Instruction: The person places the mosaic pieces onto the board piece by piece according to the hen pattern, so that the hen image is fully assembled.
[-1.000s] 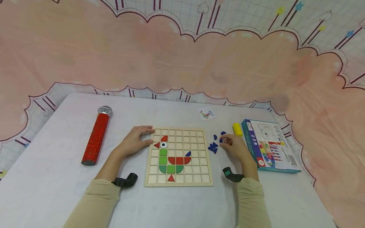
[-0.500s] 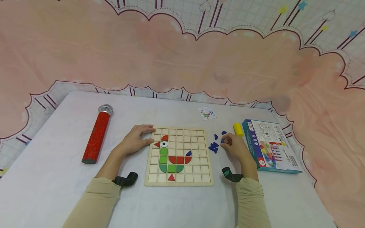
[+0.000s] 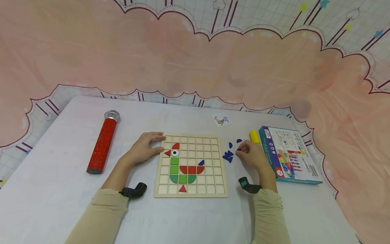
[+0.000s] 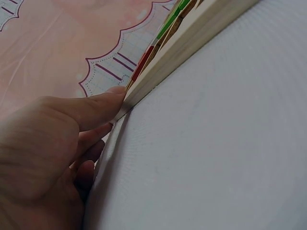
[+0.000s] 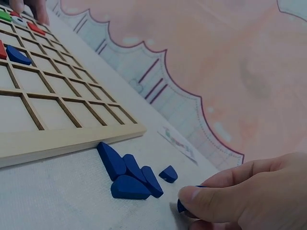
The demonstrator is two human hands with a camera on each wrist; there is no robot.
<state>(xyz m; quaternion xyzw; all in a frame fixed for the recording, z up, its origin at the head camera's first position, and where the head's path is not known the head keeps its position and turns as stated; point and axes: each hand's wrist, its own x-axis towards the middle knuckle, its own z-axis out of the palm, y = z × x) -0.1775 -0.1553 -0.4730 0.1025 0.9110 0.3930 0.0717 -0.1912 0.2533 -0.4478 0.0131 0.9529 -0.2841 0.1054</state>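
A wooden grid board [image 3: 207, 189] lies on the table, with red, green and blue shapes set in it like a bird [image 3: 182, 168]. My left hand [image 3: 145, 149] rests against the board's upper left corner, thumb on its edge [image 4: 144, 88]. To the right of the board lies a small heap of blue pieces [image 3: 228, 156] [image 5: 128, 175]. Just beyond that heap my right hand [image 3: 251, 155] pinches one blue piece [image 5: 182, 205] between thumb and fingers, low over the table.
A red glitter tube with a silver cap [image 3: 102, 142] lies at the left. A small picture card [image 3: 221, 120] sits behind the board. A yellow cylinder [image 3: 254, 136] and a blue printed box [image 3: 289, 155] are at the right, near the table's edge.
The right hand has closed its fingers on a blue piece and drawn slightly in. The left hand and the board have stayed put.
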